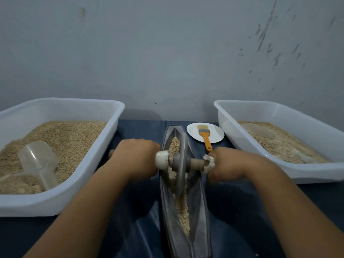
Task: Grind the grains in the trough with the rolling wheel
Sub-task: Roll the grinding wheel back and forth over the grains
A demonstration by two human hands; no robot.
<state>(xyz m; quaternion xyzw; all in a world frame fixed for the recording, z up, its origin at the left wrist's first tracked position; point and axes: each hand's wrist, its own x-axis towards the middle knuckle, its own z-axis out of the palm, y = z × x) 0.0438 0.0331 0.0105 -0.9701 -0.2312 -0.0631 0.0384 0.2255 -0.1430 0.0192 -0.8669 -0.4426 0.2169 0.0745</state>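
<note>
We grip the heavy, stiff grey metal rolling wheel point(180, 164) by its wooden axle, left hand point(136, 157) and right hand point(226, 165) fingers clamped around the ends, midway along the narrow metal trough point(202, 211) of tan grains point(183, 211).

Between the fingers runs a matt wooden axle point(197, 162) through a dull metal wheel point(181, 164); the trough point(202, 211) is scuffed grey metal.

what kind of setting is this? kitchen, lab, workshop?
Probably a makeshift grain-grinding station indoors, not a fitted kitchen: a boat-shaped trough with a rolling wheel on a dark-covered table, two white tubs of grain, bare scuffed wall behind.
</note>
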